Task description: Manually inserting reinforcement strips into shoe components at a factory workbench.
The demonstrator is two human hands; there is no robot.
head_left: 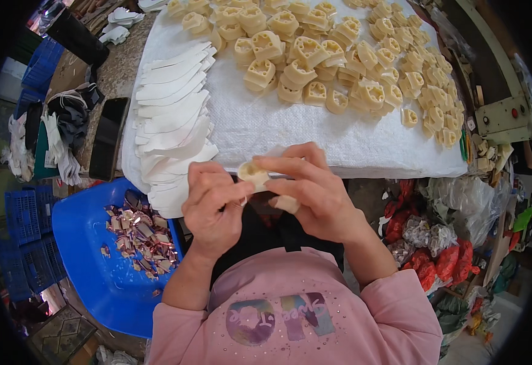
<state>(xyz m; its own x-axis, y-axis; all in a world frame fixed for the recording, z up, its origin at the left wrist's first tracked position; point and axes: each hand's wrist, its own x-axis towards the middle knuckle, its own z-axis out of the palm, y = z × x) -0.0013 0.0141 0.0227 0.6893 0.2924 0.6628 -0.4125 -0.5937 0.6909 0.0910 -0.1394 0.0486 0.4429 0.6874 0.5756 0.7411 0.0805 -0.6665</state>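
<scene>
Over my lap, just off the table's near edge, both hands hold a small cream-coloured hollow block [253, 173] that looks like a shoe heel. My left hand [212, 207] pinches its left side between thumb and curled fingers. My right hand [319, 191] grips it from the right, fingertips on its upper rim. A pale wrap [287, 204] shows on one digit of the right hand. Something whitish lies against the block, partly hidden by the fingers. White curved strips [171, 103] overlap in a row on the table's left. Similar cream blocks [302, 52] are heaped toward the back.
White woven cloth [235, 128] covers the table. At lower left stands a blue tub [89, 267] holding shiny purple-brown pieces [141, 234]. A dark phone [109, 137] and a black bottle [74, 36] lie at the left. Plastic and red bags [448, 258] crowd the right.
</scene>
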